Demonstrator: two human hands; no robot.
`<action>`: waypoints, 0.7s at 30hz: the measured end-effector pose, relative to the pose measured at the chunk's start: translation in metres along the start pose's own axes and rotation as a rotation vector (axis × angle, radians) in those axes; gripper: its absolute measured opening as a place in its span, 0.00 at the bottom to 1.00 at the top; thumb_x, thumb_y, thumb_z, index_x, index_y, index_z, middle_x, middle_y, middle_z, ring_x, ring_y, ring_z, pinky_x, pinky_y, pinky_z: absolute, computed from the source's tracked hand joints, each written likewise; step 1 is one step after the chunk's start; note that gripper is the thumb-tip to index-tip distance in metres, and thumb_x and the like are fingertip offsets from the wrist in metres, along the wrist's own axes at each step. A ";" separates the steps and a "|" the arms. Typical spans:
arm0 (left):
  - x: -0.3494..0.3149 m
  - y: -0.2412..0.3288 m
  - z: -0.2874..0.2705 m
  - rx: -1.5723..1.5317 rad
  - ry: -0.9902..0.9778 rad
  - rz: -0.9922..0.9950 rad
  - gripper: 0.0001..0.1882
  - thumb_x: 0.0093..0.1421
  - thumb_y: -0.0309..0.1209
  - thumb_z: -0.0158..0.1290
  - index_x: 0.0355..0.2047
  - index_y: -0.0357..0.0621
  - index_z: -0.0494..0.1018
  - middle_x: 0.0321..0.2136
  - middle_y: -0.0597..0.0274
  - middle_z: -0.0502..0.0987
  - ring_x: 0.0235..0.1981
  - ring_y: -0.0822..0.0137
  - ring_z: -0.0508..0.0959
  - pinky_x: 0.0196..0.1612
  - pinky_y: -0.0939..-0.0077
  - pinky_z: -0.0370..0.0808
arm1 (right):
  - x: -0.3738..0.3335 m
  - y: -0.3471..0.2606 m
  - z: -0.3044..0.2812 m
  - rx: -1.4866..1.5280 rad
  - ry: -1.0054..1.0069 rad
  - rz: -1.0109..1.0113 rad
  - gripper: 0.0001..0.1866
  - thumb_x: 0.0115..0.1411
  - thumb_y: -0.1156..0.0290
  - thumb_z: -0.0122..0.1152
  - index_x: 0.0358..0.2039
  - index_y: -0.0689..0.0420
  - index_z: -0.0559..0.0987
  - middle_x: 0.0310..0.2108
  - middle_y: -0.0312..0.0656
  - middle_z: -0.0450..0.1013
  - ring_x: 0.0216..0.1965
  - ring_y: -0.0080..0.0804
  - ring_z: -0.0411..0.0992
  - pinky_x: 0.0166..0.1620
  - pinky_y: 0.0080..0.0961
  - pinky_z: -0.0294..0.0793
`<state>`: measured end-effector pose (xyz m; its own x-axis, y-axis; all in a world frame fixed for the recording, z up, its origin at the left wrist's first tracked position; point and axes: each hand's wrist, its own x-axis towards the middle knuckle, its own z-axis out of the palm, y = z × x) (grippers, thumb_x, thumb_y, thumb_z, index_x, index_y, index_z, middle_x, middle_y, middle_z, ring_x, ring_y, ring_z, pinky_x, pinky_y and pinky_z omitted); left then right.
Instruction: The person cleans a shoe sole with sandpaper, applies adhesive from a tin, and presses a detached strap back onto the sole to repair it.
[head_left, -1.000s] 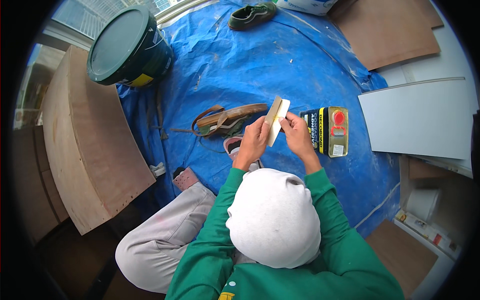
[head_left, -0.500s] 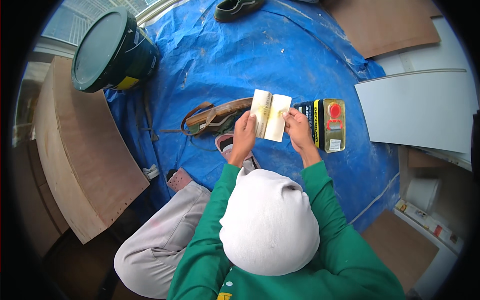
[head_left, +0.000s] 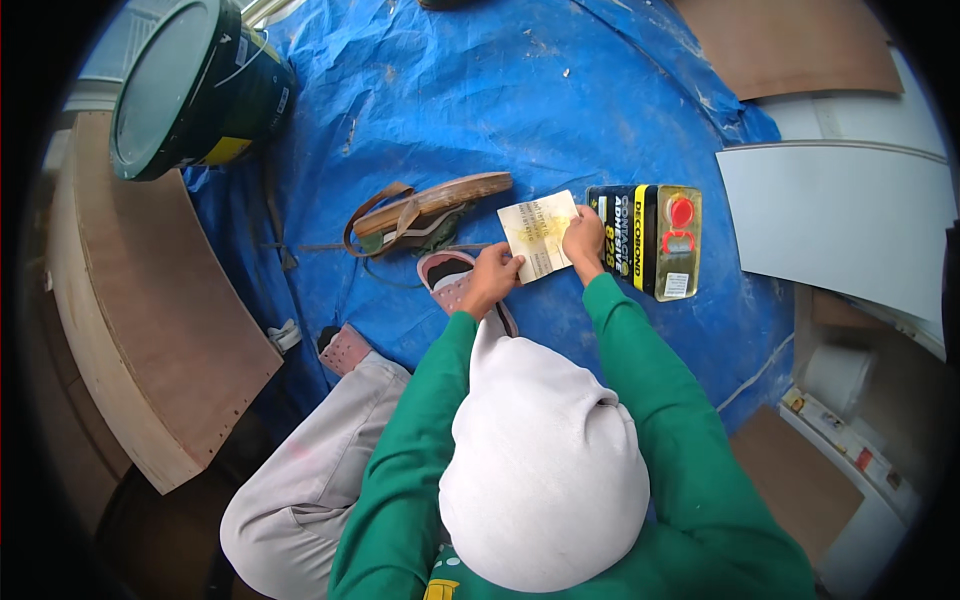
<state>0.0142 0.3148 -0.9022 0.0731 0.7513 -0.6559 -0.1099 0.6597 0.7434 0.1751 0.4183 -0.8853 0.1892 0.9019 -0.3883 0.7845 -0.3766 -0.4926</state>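
Pale yellowish rectangular sheet of sandpaper (head_left: 540, 237) is pinched flat between both hands over the blue plastic tarpaulin (head_left: 480, 110), its long axis running away from the person and slightly leftward. The left hand (head_left: 492, 279) closes on the sheet's near-left corner and the right hand (head_left: 581, 241) clamps its right edge, both equally close. Just right of the sheet lies a flat black-and-yellow adhesive tin (head_left: 650, 240), a brown strapped sandal (head_left: 425, 210) lies just left, and open tarpaulin stretches beyond.
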 end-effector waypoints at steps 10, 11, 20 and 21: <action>0.012 -0.007 0.001 0.327 0.328 0.128 0.18 0.56 0.30 0.62 0.45 0.33 0.74 0.27 0.42 0.81 0.30 0.46 0.82 0.37 0.55 0.77 | -0.148 0.053 -0.020 0.192 0.043 -0.101 0.27 0.62 0.75 0.61 0.60 0.66 0.67 0.54 0.52 0.67 0.57 0.46 0.68 0.55 0.37 0.72; 0.005 0.001 0.006 0.374 0.370 0.158 0.20 0.56 0.30 0.62 0.47 0.34 0.73 0.28 0.43 0.81 0.29 0.45 0.82 0.37 0.54 0.77 | -0.156 0.066 -0.023 0.185 0.044 -0.048 0.28 0.61 0.73 0.64 0.60 0.66 0.66 0.54 0.51 0.67 0.57 0.45 0.68 0.54 0.37 0.72; -0.023 0.012 0.014 0.937 -0.066 0.646 0.30 0.56 0.25 0.57 0.61 0.46 0.67 0.59 0.50 0.71 0.53 0.50 0.75 0.48 0.59 0.78 | -0.093 0.055 -0.055 0.562 0.447 0.006 0.42 0.49 0.66 0.81 0.60 0.67 0.67 0.57 0.50 0.69 0.55 0.38 0.69 0.60 0.36 0.68; -0.017 0.011 0.018 0.982 -0.099 0.703 0.31 0.57 0.24 0.56 0.62 0.47 0.66 0.61 0.50 0.69 0.56 0.52 0.73 0.51 0.60 0.77 | -0.085 0.050 -0.063 0.648 0.396 0.021 0.39 0.51 0.66 0.80 0.58 0.68 0.70 0.56 0.49 0.72 0.53 0.35 0.70 0.57 0.35 0.70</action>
<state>0.0292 0.3092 -0.8808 0.3803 0.9207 -0.0880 0.6393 -0.1930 0.7443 0.2359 0.3359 -0.8277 0.4943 0.8555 -0.1541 0.2974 -0.3330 -0.8948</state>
